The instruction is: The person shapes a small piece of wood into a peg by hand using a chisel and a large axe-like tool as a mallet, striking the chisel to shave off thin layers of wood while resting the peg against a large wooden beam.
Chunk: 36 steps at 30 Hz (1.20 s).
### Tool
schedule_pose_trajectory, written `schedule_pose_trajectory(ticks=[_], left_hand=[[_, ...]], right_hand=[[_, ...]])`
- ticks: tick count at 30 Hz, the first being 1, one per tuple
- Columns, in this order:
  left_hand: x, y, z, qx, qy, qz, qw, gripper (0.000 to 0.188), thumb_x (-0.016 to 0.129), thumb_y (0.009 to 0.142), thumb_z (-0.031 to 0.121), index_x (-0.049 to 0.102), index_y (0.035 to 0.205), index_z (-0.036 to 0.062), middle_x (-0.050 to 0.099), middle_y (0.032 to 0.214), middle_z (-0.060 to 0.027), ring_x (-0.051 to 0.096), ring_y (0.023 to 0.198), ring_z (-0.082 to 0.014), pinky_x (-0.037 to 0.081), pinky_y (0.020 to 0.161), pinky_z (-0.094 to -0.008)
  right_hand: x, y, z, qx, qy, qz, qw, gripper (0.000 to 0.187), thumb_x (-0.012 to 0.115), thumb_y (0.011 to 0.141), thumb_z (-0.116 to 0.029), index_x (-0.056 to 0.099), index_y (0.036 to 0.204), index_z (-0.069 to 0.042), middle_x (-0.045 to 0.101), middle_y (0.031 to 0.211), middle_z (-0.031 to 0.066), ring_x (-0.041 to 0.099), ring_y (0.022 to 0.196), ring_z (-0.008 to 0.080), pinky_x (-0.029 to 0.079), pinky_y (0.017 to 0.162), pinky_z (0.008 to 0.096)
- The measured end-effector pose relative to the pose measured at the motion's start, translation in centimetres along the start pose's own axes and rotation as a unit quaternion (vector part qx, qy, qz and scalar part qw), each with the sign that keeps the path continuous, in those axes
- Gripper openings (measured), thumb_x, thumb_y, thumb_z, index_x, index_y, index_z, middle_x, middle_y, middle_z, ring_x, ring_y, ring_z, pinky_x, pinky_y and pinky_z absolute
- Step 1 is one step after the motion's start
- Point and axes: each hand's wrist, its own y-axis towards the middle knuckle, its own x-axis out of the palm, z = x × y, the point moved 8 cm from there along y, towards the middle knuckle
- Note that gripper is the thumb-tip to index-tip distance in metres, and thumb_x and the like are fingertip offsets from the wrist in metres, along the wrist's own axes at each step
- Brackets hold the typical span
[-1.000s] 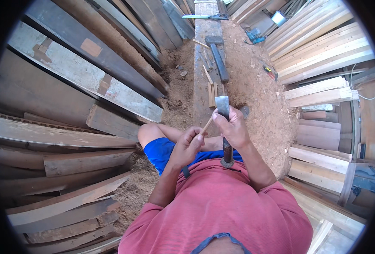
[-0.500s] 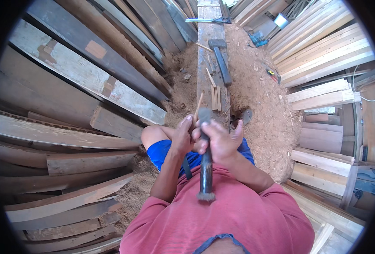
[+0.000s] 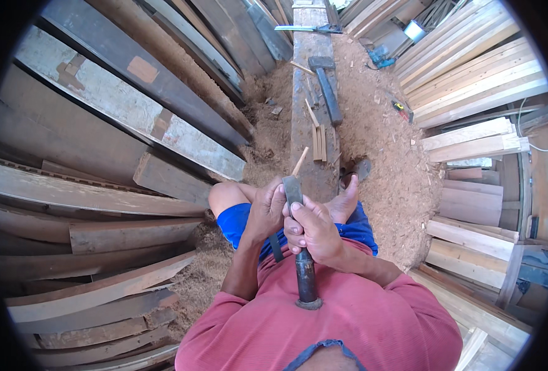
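Note:
Seated over a narrow plank bench (image 3: 314,176), I hold both hands close together in front of my waist. My right hand (image 3: 316,230) is wrapped round a wide chisel (image 3: 306,281) with a dark, worn handle. The blade points away from me, and the handle's butt is near my shirt. In my left hand (image 3: 265,209) is a thin wooden stick (image 3: 300,161), gripped so that its pale end pokes out beyond the blade. The chisel's edge lies beside the left fingers; whether it touches the stick is hidden.
On the bench lie a mallet (image 3: 328,93), short wood strips (image 3: 319,143) and a handsaw (image 3: 311,28). Sawdust and shavings (image 3: 397,179) cover the floor. Boards (image 3: 125,105) lean at the left; stacked lumber (image 3: 472,74) stands at the right, near a blue power tool (image 3: 381,57).
The chisel has shifted slightly toward me and its blade now shows more clearly beside my left fingers. The stick's tip has dropped closer to me and tilts further right.

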Motion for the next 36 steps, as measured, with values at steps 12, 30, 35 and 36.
schedule_pose_trajectory(ticks=[12,30,35,36], left_hand=[[1.8,-6.9,-5.3,-0.147,-0.162,-0.034,0.975,0.039,0.037,0.104,0.032,0.054,0.082,0.0043,0.041,0.053,0.0013,0.038,0.045,-0.0077,0.032,0.044,-0.0242],[4.5,-1.3,-5.6,-0.231,-0.548,-0.055,0.802,0.029,0.043,0.102,0.035,0.052,0.095,0.0075,0.046,0.061,0.0002,0.033,0.044,-0.0073,0.027,0.04,-0.0214],[3.1,0.5,-4.7,-0.236,-0.455,0.012,0.859,0.027,0.043,0.102,0.032,0.052,0.096,0.0077,0.044,0.061,0.0014,0.042,0.043,-0.0111,0.038,0.043,-0.0245],[2.2,0.7,-5.2,-0.202,-0.408,-0.015,0.89,0.025,0.041,0.104,0.028,0.055,0.098,0.0077,0.049,0.068,0.0018,0.049,0.054,-0.0091,0.044,0.051,-0.0236]], right_hand=[[-3.3,-2.7,-8.6,-0.207,-0.067,0.083,0.973,0.022,0.045,0.101,-0.026,0.049,0.102,-0.005,0.042,0.062,-0.0024,0.037,0.044,0.0047,0.039,0.041,0.0234],[-6.6,3.3,-5.9,-0.167,-0.011,0.133,0.977,0.027,0.044,0.101,-0.022,0.049,0.121,-0.005,0.06,0.082,0.0045,0.054,0.055,0.0087,0.047,0.047,0.0243],[-3.1,3.1,-1.6,-0.045,0.036,0.035,0.998,0.018,0.045,0.1,-0.021,0.05,0.109,-0.006,0.056,0.078,0.0034,0.051,0.053,0.0104,0.047,0.048,0.0293],[-1.9,2.7,-0.8,-0.02,0.057,0.028,0.998,0.017,0.044,0.1,-0.02,0.049,0.108,-0.006,0.054,0.075,0.0026,0.048,0.05,0.0089,0.046,0.046,0.0271]])
